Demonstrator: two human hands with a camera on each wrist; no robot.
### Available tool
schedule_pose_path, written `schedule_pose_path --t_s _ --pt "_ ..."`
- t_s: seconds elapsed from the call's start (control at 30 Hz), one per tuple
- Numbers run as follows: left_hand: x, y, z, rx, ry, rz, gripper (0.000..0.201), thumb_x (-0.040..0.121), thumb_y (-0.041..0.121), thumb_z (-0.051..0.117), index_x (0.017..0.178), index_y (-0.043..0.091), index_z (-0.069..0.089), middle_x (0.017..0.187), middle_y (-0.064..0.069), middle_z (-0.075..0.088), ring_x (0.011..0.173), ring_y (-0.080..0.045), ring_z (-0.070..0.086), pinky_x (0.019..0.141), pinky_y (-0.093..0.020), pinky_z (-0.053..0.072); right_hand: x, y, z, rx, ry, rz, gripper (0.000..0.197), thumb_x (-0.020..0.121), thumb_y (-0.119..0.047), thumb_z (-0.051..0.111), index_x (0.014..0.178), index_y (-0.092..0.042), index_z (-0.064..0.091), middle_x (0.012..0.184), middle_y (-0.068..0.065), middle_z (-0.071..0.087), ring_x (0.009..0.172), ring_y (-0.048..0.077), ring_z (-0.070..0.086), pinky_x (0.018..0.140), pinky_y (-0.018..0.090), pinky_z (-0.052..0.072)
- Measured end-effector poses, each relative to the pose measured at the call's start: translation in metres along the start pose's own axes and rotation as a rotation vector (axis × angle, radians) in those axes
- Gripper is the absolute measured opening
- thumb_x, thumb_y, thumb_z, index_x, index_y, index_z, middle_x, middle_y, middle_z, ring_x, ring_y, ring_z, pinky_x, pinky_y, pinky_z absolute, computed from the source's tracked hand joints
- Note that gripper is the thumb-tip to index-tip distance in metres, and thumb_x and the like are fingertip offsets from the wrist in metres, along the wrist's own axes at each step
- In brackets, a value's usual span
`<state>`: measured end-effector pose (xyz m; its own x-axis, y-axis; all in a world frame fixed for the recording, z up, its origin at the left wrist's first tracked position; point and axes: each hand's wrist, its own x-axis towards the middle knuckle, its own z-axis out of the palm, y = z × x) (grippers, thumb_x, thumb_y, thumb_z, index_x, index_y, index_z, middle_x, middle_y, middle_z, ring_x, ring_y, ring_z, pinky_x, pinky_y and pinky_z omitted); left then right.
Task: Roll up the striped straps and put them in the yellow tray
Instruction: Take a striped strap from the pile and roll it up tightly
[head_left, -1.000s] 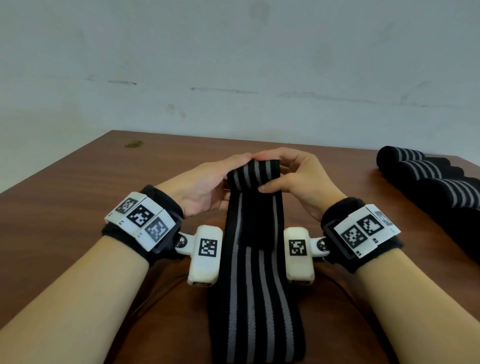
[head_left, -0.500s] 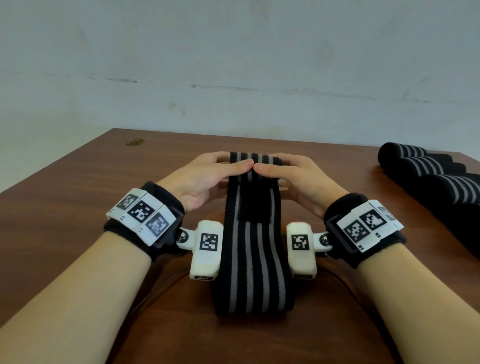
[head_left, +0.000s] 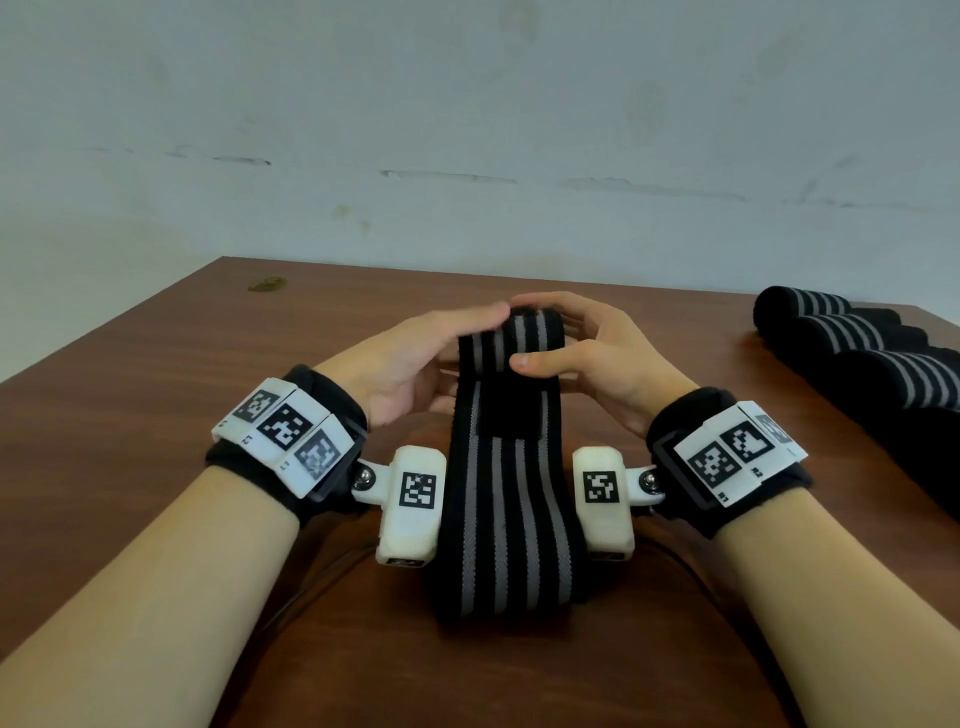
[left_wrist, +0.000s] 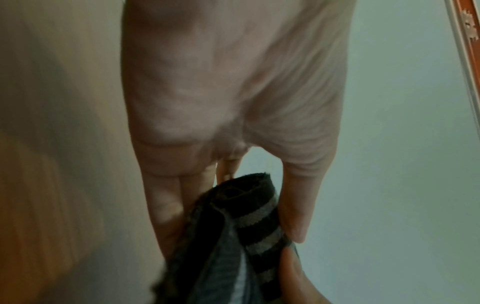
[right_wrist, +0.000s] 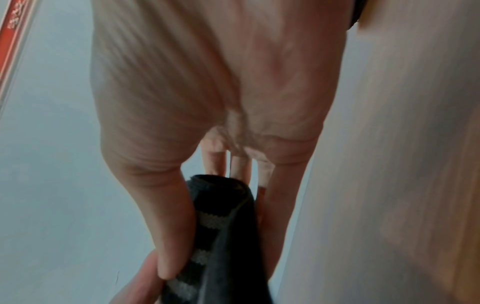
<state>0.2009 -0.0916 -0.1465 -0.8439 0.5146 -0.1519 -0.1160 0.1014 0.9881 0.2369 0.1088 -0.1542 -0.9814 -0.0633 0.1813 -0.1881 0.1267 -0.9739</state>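
A black strap with grey stripes (head_left: 501, 525) lies lengthwise on the brown table (head_left: 156, 374), its far end wound into a small roll (head_left: 511, 345). My left hand (head_left: 415, 358) grips the roll's left end between thumb and fingers; in the left wrist view the roll (left_wrist: 249, 207) sits between them. My right hand (head_left: 587, 353) grips the right end, thumb across the front; the right wrist view shows the roll (right_wrist: 221, 207) pinched between thumb and fingers. The strap's loose tail runs toward me between my wrists. No yellow tray is in view.
Several rolled striped straps (head_left: 852, 353) lie in a row at the table's right edge. A small dark mark (head_left: 267, 284) sits near the far left corner. A pale wall stands behind the table.
The roll has been lifted slightly and turned toward me, taking up more strap. The loose tail near me has got shorter. The right thumb now lies across the roll's front.
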Motion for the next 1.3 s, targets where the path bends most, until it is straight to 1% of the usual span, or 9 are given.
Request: schedule_pose_path --t_s 0.17,0.5,0.63,0.7,0.77,0.87,0.93,1.1,1.3 --pt "0.0 -0.002 0.001 -0.003 0.017 -0.086 0.07 0.091 0.077 0.049 0.108 0.012 0.068 0.087 -0.008 0.069 0.068 -0.024 0.069 0.064 -0.034 0.059 -0.001 0.0 -0.001 -0.04 0.009 -0.079 0.063 0.07 0.019 0.08 0.119 -0.02 0.071 0.12 -0.001 0.074 0.11 0.016 0.072 0.085 0.033 0.061" --pt "0.003 -0.004 0.005 -0.031 0.053 -0.006 0.041 0.097 0.057 0.06 0.106 0.019 0.071 0.071 0.002 0.065 0.051 -0.012 0.058 0.044 -0.024 0.045 0.004 0.007 0.001 -0.016 -0.014 -0.169 0.062 0.061 0.027 0.077 0.096 -0.025 0.076 0.102 -0.01 0.074 0.115 0.022 0.066 0.099 0.034 0.057" --pt "0.005 -0.007 0.005 -0.105 0.098 -0.031 0.027 0.098 0.048 0.063 0.105 0.024 0.073 0.08 0.001 0.071 0.059 -0.01 0.068 0.052 -0.025 0.054 0.005 0.008 0.001 -0.052 -0.064 -0.124 0.067 0.068 0.026 0.071 0.113 -0.024 0.073 0.111 -0.007 0.074 0.109 0.01 0.067 0.094 0.027 0.056" --pt "0.004 -0.007 0.004 -0.14 0.117 -0.044 0.024 0.096 0.045 0.067 0.101 0.022 0.073 0.079 0.001 0.072 0.064 -0.012 0.069 0.053 -0.025 0.055 0.006 0.007 0.001 0.017 -0.085 -0.066 0.067 0.072 0.016 0.074 0.127 -0.023 0.067 0.123 -0.002 0.071 0.115 0.011 0.067 0.099 0.03 0.055" --pt "0.004 -0.006 0.004 -0.145 0.147 -0.034 0.025 0.095 0.043 0.069 0.102 0.02 0.073 0.082 0.001 0.071 0.073 -0.015 0.068 0.056 -0.027 0.054 0.005 0.004 0.001 0.07 -0.112 0.026 0.062 0.079 -0.013 0.08 0.138 -0.019 0.061 0.129 0.004 0.069 0.119 0.017 0.068 0.105 0.037 0.054" --pt "0.006 -0.005 0.004 -0.096 0.153 0.025 0.025 0.094 0.041 0.07 0.107 0.02 0.072 0.086 0.001 0.073 0.081 -0.018 0.067 0.072 -0.032 0.053 0.0 -0.001 0.003 0.007 -0.166 0.169 0.063 0.098 -0.057 0.058 0.136 -0.007 0.063 0.101 0.011 0.074 0.092 0.029 0.069 0.089 0.039 0.051" --pt "0.006 -0.005 0.003 -0.091 0.166 0.071 0.022 0.095 0.036 0.07 0.109 0.019 0.072 0.092 -0.001 0.073 0.086 -0.02 0.068 0.088 -0.04 0.056 -0.002 -0.001 0.004 0.04 -0.165 0.248 0.069 0.098 -0.065 0.051 0.133 -0.007 0.066 0.098 0.016 0.067 0.088 0.034 0.06 0.083 0.04 0.048" --pt "0.005 -0.004 0.003 -0.114 0.135 0.121 0.04 0.095 0.033 0.071 0.128 0.011 0.071 0.105 -0.004 0.075 0.098 -0.019 0.07 0.105 -0.044 0.052 -0.002 -0.003 0.001 0.121 -0.103 0.21 0.038 0.104 -0.036 0.058 0.13 -0.01 0.068 0.101 0.009 0.074 0.073 0.01 0.072 0.053 0.023 0.054" --pt "0.003 -0.004 0.0 -0.157 0.037 0.047 0.039 0.093 0.041 0.072 0.124 0.017 0.073 0.106 -0.006 0.078 0.093 -0.017 0.075 0.078 -0.031 0.059 0.001 0.001 -0.003 0.135 -0.062 0.144 0.034 0.101 -0.024 0.063 0.13 -0.007 0.066 0.086 0.002 0.075 0.071 0.01 0.073 0.054 0.023 0.054"
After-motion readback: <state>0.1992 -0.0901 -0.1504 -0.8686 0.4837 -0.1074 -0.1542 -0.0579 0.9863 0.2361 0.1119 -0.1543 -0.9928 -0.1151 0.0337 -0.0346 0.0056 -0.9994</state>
